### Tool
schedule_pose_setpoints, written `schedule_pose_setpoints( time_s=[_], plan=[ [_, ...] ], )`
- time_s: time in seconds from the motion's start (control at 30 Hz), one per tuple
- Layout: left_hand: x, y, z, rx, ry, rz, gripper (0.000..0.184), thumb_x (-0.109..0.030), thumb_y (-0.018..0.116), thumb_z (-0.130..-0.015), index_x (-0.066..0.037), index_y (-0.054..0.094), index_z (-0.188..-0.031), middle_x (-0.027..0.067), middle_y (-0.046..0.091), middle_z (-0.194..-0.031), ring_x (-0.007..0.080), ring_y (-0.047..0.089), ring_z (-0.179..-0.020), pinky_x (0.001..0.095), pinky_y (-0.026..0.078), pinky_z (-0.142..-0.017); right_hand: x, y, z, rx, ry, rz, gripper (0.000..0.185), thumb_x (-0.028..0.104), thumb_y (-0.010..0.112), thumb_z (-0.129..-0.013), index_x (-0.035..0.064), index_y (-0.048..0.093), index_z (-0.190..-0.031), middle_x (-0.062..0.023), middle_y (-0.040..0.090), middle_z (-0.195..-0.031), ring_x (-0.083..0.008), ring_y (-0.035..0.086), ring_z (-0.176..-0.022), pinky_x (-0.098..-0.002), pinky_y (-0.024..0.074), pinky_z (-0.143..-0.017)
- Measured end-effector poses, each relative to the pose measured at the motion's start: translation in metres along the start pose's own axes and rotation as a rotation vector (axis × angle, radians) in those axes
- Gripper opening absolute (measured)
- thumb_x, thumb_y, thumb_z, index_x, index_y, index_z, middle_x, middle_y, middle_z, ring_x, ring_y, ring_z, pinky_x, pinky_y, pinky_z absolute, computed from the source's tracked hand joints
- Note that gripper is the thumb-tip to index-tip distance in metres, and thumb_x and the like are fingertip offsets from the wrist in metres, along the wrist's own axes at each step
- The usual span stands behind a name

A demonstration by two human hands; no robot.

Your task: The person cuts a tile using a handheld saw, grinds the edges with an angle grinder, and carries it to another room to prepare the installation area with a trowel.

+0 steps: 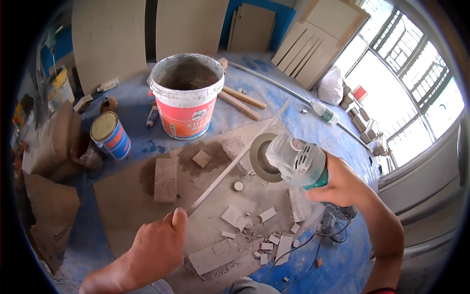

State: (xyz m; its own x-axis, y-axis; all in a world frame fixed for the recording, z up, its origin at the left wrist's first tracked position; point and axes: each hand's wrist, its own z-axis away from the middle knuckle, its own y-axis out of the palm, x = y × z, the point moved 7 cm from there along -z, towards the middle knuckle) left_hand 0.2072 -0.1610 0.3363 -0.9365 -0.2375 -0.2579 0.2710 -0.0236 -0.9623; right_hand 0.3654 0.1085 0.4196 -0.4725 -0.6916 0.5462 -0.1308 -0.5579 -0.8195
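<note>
My left hand (159, 242) is closed on the near end of a long, narrow pale strip (220, 181), thumb along its top. The strip, perhaps cut tile, slants up and away to the right. In my right hand (338, 181) is a dusty angle grinder (296, 159) with a green-and-grey body, gripped around its handle. Its round grey disc (262, 157) is right beside the strip; whether the two touch I cannot tell. Below lies a dusty board (122, 206) with broken tile pieces (232, 215), a flat block (165, 181) and a small square piece (201, 158).
A large pink-and-white bucket (188, 112) stands beyond the board. To its left is a blue paint can (115, 139). Wooden sticks (240, 105) and a long pipe (274, 78) lie behind. A cable (303, 245) runs across the floor at lower right. Panels (191, 29) lean at the back.
</note>
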Motion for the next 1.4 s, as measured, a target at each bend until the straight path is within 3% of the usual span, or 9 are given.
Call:
schedule_pose_setpoints(
  time_s=[0.07,0.2,0.3,0.4,0.47,0.73,1.0,1.4],
  plan=[
    [0.000,0.000,0.000,-0.009,0.010,-0.007,0.038,-0.001,0.058,-0.074,0.010,0.045,-0.109,0.0161,0.061,-0.078,0.0284,0.065,-0.057,0.0363,0.052,-0.047,0.000,0.003,-0.002,0.031,0.065,-0.064,0.085,0.019,0.079,-0.061,-0.0013,0.046,-0.137,-0.0146,0.061,-0.122,-0.0251,0.058,-0.114,-0.0356,0.0411,-0.103],
    [-0.001,-0.003,-0.001,-0.005,0.020,-0.025,0.039,-0.001,0.058,-0.074,0.010,0.046,-0.109,0.0154,0.061,-0.079,0.0269,0.065,-0.058,0.0345,0.052,-0.048,-0.005,0.002,-0.008,0.029,0.046,-0.026,0.083,0.016,0.079,-0.062,-0.0017,0.047,-0.136,-0.0138,0.061,-0.121,-0.0243,0.058,-0.113,-0.0357,0.0416,-0.102],
    [0.001,-0.006,-0.001,-0.042,0.032,0.024,0.039,-0.001,0.058,-0.074,0.011,0.046,-0.109,0.0155,0.061,-0.079,0.0267,0.065,-0.059,0.0348,0.052,-0.048,-0.011,-0.001,-0.014,0.007,0.073,-0.059,0.078,0.023,0.077,-0.066,0.0008,0.047,-0.135,-0.0192,0.065,-0.115,-0.0320,0.063,-0.108,-0.0386,0.0466,-0.096],
    [0.002,-0.009,-0.002,-0.127,0.046,0.095,0.032,0.001,0.056,-0.075,0.009,0.045,-0.103,0.0175,0.059,-0.070,0.0322,0.061,-0.051,0.0402,0.048,-0.046,-0.011,-0.012,-0.022,-0.042,0.058,-0.038,0.075,0.017,0.078,-0.065,0.0001,0.050,-0.132,-0.0159,0.066,-0.113,-0.0270,0.063,-0.106,-0.0371,0.0464,-0.095],
    [0.000,-0.013,-0.003,-0.101,0.036,0.083,0.031,0.001,0.056,-0.075,0.009,0.045,-0.103,0.0181,0.059,-0.071,0.0324,0.062,-0.052,0.0404,0.049,-0.046,-0.017,-0.014,-0.027,0.006,0.114,-0.121,0.076,0.006,0.079,-0.063,-0.0016,0.049,-0.132,-0.0100,0.063,-0.115,-0.0203,0.057,-0.108,-0.0339,0.0413,-0.101],
    [0.001,-0.010,-0.004,-0.057,0.006,0.125,0.032,0.002,0.057,-0.074,0.008,0.044,-0.103,0.0205,0.061,-0.075,0.0362,0.063,-0.057,0.0434,0.050,-0.049,-0.041,-0.038,-0.040,-0.081,0.195,-0.135,0.072,0.009,0.077,-0.065,0.0004,0.051,-0.131,-0.0095,0.063,-0.107,-0.0212,0.059,-0.102,-0.0338,0.0451,-0.094],
    [0.002,-0.007,-0.003,-0.037,-0.008,0.149,0.034,0.002,0.056,-0.073,0.009,0.044,-0.105,0.0215,0.061,-0.078,0.0372,0.063,-0.060,0.0443,0.050,-0.051,-0.059,-0.057,-0.048,-0.124,0.279,-0.135,0.054,0.007,0.072,-0.065,-0.0001,0.060,-0.117,-0.0067,0.064,-0.097,-0.0186,0.061,-0.090,-0.0320,0.0473,-0.085],
    [0.004,-0.005,-0.003,-0.058,-0.009,0.189,0.032,0.002,0.055,-0.074,0.008,0.044,-0.104,0.0216,0.061,-0.079,0.0382,0.063,-0.063,0.0456,0.051,-0.054,-0.071,-0.067,-0.053,-0.180,0.372,-0.187,0.054,0.011,0.072,-0.065,0.0003,0.057,-0.116,-0.0096,0.064,-0.096,-0.0195,0.063,-0.088,-0.0313,0.0498,-0.081]
  ],
)
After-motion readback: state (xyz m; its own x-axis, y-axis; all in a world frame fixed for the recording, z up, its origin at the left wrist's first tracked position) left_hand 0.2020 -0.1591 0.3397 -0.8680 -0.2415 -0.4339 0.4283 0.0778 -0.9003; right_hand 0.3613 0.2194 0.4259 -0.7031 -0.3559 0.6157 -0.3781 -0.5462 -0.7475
